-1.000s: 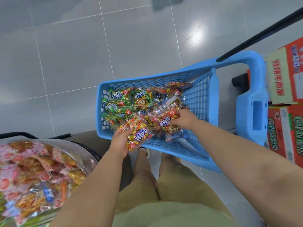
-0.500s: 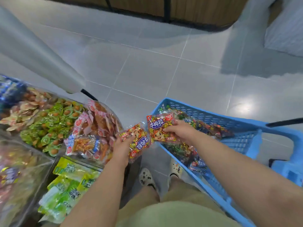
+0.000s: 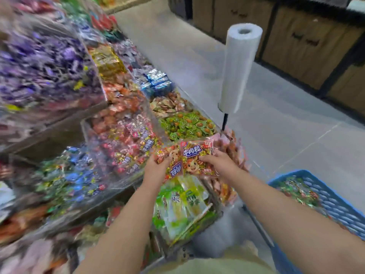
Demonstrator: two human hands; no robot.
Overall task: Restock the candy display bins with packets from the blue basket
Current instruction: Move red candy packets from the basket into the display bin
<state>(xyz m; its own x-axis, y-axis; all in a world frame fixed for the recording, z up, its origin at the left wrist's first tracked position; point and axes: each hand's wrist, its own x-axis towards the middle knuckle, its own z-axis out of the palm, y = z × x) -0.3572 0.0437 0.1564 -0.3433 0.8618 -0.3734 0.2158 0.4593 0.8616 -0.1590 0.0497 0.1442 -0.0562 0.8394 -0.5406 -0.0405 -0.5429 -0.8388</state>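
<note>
Looks like a shop: tiered clear bins [image 3: 118,135] heaped with wrapped sweets, a roll of plastic bags [image 3: 240,68] on a pole, tiled aisle floor [image 3: 286,135].

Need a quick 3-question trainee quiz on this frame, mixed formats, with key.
1. True or false: the left hand and the right hand each hold a packet.
2. The blue basket lies: A) at the person's right B) on a top shelf C) at the person's left.
3. Fill in: the "Beef cubes" packet is held by the ___ hand.
Key: 1 true; 2 A; 3 right.
</note>
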